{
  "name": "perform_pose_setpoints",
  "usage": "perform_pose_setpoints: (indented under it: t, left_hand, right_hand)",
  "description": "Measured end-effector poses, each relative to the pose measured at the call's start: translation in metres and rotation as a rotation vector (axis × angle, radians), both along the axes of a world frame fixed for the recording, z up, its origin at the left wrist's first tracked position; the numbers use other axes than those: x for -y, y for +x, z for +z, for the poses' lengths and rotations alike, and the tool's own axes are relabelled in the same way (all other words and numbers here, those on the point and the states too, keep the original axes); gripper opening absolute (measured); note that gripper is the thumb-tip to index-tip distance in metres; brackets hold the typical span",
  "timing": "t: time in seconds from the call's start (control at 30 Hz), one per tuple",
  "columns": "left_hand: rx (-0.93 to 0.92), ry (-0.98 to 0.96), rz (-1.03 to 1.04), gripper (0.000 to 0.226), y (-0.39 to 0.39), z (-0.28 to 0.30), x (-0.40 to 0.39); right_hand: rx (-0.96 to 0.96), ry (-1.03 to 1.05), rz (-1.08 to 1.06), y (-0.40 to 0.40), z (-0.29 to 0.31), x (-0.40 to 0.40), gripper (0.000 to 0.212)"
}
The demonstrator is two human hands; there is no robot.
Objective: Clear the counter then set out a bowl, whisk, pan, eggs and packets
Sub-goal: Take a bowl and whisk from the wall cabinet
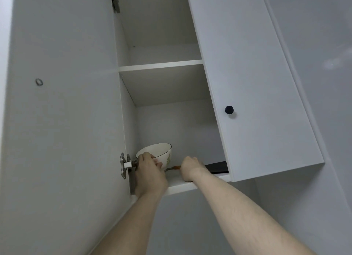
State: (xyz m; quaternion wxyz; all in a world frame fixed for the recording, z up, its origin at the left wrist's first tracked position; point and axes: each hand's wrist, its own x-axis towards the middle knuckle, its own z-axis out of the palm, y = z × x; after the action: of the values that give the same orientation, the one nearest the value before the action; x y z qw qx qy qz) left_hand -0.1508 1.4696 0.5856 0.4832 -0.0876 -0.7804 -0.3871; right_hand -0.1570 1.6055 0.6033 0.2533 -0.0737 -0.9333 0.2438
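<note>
A white bowl [162,152] with a dark rim line and a leafy print stands on the lower shelf [179,182] of an open wall cabinet. My left hand [150,170] grips its near side, thumb at the rim. My right hand [191,167] reaches onto the same shelf, fingers curled over a thin utensil with a reddish-brown handle [176,167]; its far end is hidden by the hand. A flat black object [218,167], possibly the pan, lies behind the right hand, partly covered by the door.
The left cabinet door [62,102] is swung wide open with a metal hinge [125,165] beside my left hand. The right door [253,83] with a black knob [229,109] is shut. The upper shelf [162,64] holds nothing visible.
</note>
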Motion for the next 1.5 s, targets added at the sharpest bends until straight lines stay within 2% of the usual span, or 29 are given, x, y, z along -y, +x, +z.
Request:
perform_pose_setpoints:
  t: [0.3,0.43,0.63,0.8,0.9,1.07,1.23,1.4,1.5]
  left_hand:
    - [-0.052,0.032,-0.017,0.011,0.005,-0.001,-0.001]
    - [-0.079,0.033,-0.053,0.012,0.013,-0.001,-0.001]
    - [-0.167,0.058,-0.173,0.02,0.026,-0.004,0.006]
    - [-0.193,0.048,-0.221,0.018,0.061,-0.014,0.004]
    - [-0.201,0.049,-0.251,0.019,0.082,-0.018,0.006]
    - [-0.24,-0.025,-0.365,0.024,0.132,-0.032,0.024]
    - [-0.125,-0.106,-0.462,0.026,0.201,-0.091,0.062]
    - [-0.003,-0.29,-0.41,0.02,0.27,-0.157,0.116]
    - [0.151,-0.324,-0.405,0.02,0.315,-0.216,0.161]
  right_hand:
    - [-0.163,-0.226,-0.032,0.02,0.005,-0.005,0.042]
    - [-0.229,-0.218,-0.019,0.04,0.003,-0.008,0.049]
    - [-0.254,-0.167,-0.034,0.077,-0.011,-0.007,0.041]
    - [-0.416,-0.27,-0.007,0.107,-0.021,-0.007,0.037]
    - [-0.537,-0.353,0.017,0.119,-0.036,-0.008,0.026]
    - [-0.769,-0.627,0.218,0.145,-0.079,0.018,0.022]
    - [-0.88,-0.769,0.273,0.184,-0.156,0.039,0.023]
    - [-0.796,-0.724,0.237,0.244,-0.237,0.04,0.023]
    - [-0.601,-0.732,0.223,0.285,-0.307,0.071,0.022]
